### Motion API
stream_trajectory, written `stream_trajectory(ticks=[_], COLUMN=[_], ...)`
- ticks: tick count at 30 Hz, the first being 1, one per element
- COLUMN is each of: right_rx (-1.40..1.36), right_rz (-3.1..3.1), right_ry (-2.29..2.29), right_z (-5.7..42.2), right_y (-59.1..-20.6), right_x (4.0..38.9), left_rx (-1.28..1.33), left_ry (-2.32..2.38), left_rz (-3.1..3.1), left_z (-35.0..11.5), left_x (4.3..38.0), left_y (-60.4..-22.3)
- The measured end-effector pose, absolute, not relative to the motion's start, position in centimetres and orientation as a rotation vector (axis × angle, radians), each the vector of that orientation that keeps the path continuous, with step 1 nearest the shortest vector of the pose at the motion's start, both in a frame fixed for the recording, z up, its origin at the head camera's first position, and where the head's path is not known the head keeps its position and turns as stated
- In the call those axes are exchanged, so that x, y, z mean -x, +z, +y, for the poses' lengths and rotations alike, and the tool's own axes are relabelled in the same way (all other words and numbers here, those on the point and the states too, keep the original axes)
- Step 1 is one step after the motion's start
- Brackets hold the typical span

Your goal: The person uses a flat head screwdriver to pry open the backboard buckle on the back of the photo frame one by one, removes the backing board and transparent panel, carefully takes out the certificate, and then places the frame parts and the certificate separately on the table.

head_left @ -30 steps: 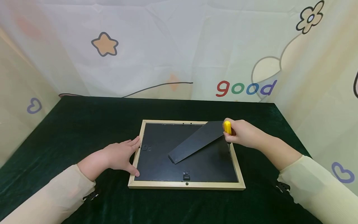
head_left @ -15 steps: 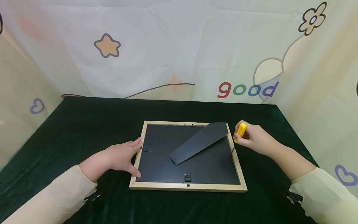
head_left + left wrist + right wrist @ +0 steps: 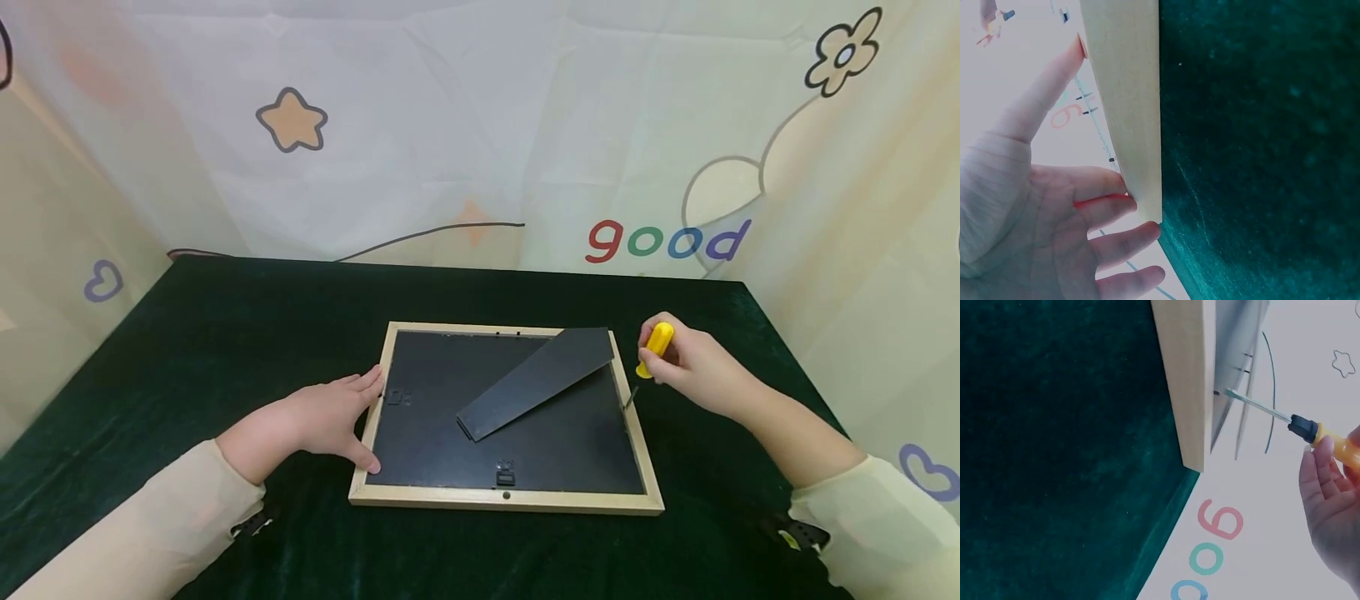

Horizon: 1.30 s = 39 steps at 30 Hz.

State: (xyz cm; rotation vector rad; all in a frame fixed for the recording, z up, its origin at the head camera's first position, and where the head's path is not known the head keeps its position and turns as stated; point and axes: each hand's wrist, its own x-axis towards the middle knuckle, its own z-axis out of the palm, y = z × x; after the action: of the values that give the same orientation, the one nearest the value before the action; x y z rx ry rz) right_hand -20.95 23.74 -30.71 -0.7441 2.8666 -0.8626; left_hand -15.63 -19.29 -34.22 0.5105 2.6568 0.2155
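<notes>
A picture frame (image 3: 585, 502) with a pale wooden border lies back side up, its black backing board (image 3: 427, 454) showing. The black easel leg (image 3: 536, 383) slants across that board. My left hand (image 3: 326, 421) rests on the left border with thumb and fingers spread; in the left wrist view its fingertips touch the wooden edge (image 3: 1129, 94). Just beyond the right border, my right hand (image 3: 697, 371) grips the yellow handle of a screwdriver (image 3: 657, 346). Its shaft slants down to the frame's inner right edge. The right wrist view has the tip near a small dark tab (image 3: 1217, 393); contact cannot be told.
Dark green velvety cloth (image 3: 262, 333) covers the table under and around the frame. A pale printed curtain (image 3: 450, 125) hangs behind and at both sides. Small metal hangers sit on the backing, one (image 3: 506, 478) by the near edge.
My right hand has moved right, from over the frame's upper right edge to outside it, and the screwdriver now leans more outward. The left hand stays on the left border.
</notes>
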Motion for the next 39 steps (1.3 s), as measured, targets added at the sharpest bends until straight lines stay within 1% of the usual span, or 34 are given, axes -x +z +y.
stream_trajectory(ticks=[5, 10, 17, 25, 32, 39], right_rx=[0.62, 0.505, 0.459, 0.357, 0.29, 0.287], right_rz=[2.776, 2.621, 2.526, 2.521, 2.516, 2.5], right_ry=[-0.848, -0.751, -0.714, -0.663, -0.608, -0.618], right_z=[25.1, 26.5, 26.8, 27.0, 27.2, 27.3], right_y=[-30.6, -32.0, -34.0, -34.8, -35.3, -35.5], right_x=[21.0, 21.1, 19.1, 17.2, 16.4, 16.0], left_rx=[-0.507, -0.505, -0.512, -0.514, -0.503, -0.501], left_ry=[0.216, 0.212, 0.207, 0.213, 0.216, 0.217], left_rz=[2.656, 2.66, 2.665, 2.667, 2.665, 2.662], left_z=[-19.2, -19.1, -19.1, -19.2, -19.3, -19.2], left_x=[15.6, 15.4, 15.5, 15.7, 15.7, 15.7], left_y=[-34.3, -34.3, -34.4, -34.3, -34.3, -34.3])
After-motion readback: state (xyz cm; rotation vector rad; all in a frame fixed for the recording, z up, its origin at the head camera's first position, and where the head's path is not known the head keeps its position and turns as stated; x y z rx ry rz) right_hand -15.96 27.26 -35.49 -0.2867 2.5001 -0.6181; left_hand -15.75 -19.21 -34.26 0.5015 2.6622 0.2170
